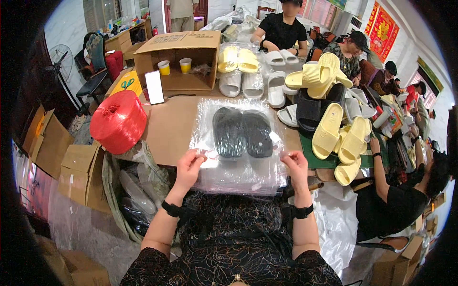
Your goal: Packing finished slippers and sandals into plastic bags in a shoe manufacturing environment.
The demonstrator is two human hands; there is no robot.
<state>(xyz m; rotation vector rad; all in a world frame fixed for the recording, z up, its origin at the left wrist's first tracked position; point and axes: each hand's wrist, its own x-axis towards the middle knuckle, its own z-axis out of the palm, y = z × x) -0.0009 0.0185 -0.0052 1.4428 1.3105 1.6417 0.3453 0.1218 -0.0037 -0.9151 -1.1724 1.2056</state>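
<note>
Hands (192,167) (296,166) at bag (241,177) edges — leftward room

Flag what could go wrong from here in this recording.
The front yellow slipper seems to jut past the edge of the table and might drop. The top yellow slippers on the loose pile might slide. The left hand and right hand are at opposite sides of the clear plastic around the black slippers; a hard pull might tear it.
</note>
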